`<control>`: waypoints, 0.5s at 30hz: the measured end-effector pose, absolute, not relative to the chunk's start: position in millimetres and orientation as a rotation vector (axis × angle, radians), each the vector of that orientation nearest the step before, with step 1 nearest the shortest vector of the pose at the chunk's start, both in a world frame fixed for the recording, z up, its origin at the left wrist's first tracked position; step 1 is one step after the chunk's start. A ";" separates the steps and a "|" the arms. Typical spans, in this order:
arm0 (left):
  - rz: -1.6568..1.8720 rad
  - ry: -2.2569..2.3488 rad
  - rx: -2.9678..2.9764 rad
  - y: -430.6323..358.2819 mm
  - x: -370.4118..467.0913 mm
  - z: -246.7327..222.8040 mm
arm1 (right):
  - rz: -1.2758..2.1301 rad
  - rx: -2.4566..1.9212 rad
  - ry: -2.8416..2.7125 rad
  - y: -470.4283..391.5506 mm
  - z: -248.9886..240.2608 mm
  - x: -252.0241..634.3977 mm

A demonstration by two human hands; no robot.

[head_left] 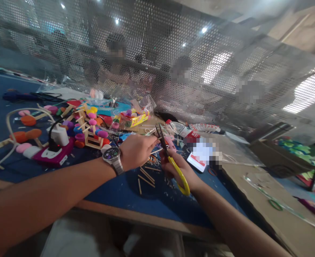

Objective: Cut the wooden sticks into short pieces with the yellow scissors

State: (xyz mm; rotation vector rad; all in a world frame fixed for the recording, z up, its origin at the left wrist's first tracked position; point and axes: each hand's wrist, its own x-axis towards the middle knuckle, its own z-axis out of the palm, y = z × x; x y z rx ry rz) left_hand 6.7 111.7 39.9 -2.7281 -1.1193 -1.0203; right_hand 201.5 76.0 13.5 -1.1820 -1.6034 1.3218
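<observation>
My right hand (180, 167) grips a pair of scissors (179, 174) with yellow handles, its dark blades parted and pointing up and away from me. Beside the blades, my left hand (137, 150) is closed in a pinch. A watch with a metal band is on that wrist. Something small and pale shows between the left fingertips and the blades, too small to name. Below both hands, several thin wooden sticks (146, 177) lie loose on the blue tabletop (111, 192). Small scraps are scattered around them.
At left stand wooden-stick pieces with colourful pompoms (89, 130), near a purple power strip (57, 155) with a white charger and cable. A lit phone (199, 157) lies right of my hands. Cardboard (275, 192) and a box (280, 153) sit farther right; a perforated screen (152, 53) stands behind.
</observation>
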 end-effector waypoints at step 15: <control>-1.182 -1.132 -2.810 112.3 7.3 39.2 | 1.178 -1.150 -1.694 75.6 11.7 201.8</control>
